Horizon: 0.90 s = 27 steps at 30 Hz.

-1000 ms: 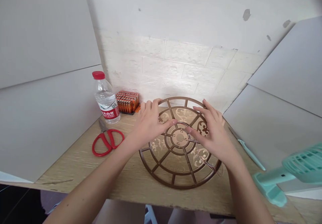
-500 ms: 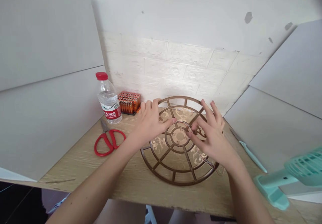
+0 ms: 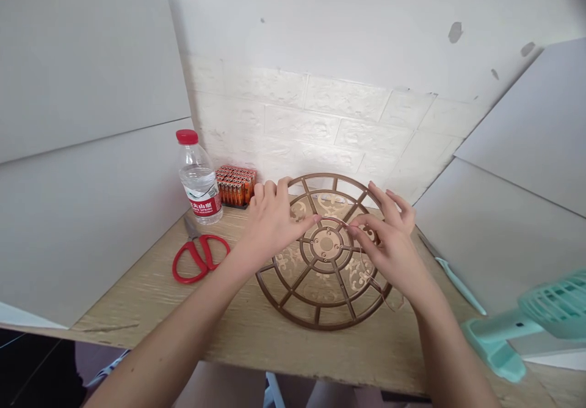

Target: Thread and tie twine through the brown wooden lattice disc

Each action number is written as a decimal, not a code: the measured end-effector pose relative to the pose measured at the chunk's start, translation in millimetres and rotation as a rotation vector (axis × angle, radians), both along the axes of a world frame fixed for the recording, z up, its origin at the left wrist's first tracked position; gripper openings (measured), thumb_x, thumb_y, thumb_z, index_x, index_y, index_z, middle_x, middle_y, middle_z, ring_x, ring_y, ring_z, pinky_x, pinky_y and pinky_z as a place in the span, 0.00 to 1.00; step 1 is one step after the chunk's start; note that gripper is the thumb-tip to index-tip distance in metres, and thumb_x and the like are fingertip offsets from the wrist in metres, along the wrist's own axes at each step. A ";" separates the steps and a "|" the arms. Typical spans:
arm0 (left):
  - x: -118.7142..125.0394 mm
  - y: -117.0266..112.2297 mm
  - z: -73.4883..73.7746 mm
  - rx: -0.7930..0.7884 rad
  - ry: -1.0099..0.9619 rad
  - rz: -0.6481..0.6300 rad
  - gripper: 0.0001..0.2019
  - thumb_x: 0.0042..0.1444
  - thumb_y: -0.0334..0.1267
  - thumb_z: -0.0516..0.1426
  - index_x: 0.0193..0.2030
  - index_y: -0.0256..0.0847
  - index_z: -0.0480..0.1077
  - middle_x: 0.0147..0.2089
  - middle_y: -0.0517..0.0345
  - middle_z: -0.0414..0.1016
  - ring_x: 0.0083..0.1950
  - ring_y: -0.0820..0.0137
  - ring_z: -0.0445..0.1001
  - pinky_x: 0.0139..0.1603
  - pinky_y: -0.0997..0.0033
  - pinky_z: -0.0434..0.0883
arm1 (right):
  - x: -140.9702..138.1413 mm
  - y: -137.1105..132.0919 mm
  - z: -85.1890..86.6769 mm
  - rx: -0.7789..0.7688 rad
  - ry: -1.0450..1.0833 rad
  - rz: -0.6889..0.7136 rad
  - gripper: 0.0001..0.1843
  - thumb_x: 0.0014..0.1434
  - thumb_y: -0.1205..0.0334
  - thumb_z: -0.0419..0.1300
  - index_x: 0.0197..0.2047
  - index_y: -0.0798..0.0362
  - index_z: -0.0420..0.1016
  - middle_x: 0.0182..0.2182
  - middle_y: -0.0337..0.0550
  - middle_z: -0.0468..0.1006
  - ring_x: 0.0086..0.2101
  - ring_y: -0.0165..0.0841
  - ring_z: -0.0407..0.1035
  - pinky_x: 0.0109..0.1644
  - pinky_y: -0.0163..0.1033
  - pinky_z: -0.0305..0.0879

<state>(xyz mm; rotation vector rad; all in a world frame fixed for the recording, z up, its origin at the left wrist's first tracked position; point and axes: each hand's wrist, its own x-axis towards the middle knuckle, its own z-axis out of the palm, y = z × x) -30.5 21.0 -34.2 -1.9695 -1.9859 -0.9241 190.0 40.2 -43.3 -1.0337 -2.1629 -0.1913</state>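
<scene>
Head view: left hand [image 3: 272, 225] lies flat, fingers spread, on a round brown lattice frame [image 3: 320, 321]; right hand [image 3: 389, 248] pinches a thin wire [image 3: 386, 301] beside the hub [image 3: 326, 244]

Wooden table [image 3: 137, 301] bears grille [image 3: 326, 244], scissors [image 3: 196, 248], bottle [image 3: 200, 179] (batteries [image 3: 235, 185] behind).

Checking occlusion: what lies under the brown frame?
Wooden table shows through outer gaps in the frame. The left hand and right hand cover its upper part; beneath them is hidden.

A water bottle [image 3: 199, 173] at ten o'clock bears a red label [image 3: 204, 206] with white Chinese characters above small lettering ending "SPRING". Print on the batteries [image 3: 235, 187] is unreadable.
</scene>
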 end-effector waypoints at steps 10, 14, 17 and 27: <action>4.3 -3.2 3.8 -0.009 -0.004 0.019 0.42 0.47 0.65 0.55 0.60 0.33 0.57 0.50 0.42 0.62 0.55 0.51 0.58 0.55 0.52 0.60 | -9.0 6.5 -11.5 0.184 0.001 -0.042 0.07 0.62 0.62 0.56 0.36 0.53 0.74 0.63 0.48 0.56 0.58 0.50 0.46 0.59 0.57 0.51; 5.1 -3.6 3.0 0.012 0.006 0.021 0.42 0.48 0.64 0.56 0.60 0.32 0.57 0.51 0.42 0.62 0.55 0.51 0.58 0.55 0.51 0.60 | -11.7 5.4 -11.2 0.227 -0.008 -0.056 0.06 0.61 0.64 0.56 0.35 0.54 0.74 0.61 0.49 0.59 0.56 0.49 0.48 0.58 0.56 0.52; 4.6 -3.2 2.2 0.025 0.016 0.024 0.42 0.48 0.63 0.56 0.60 0.32 0.57 0.51 0.42 0.63 0.55 0.51 0.59 0.56 0.51 0.60 | -12.8 4.3 -11.7 0.239 -0.011 -0.050 0.06 0.61 0.64 0.56 0.35 0.54 0.74 0.60 0.48 0.61 0.55 0.48 0.50 0.57 0.55 0.52; 4.5 -1.7 1.8 0.055 0.031 0.034 0.41 0.47 0.64 0.56 0.58 0.32 0.57 0.51 0.42 0.63 0.54 0.51 0.59 0.55 0.51 0.61 | -14.6 3.3 -14.0 0.248 0.025 -0.066 0.06 0.61 0.64 0.56 0.35 0.53 0.74 0.55 0.47 0.65 0.52 0.47 0.51 0.54 0.54 0.54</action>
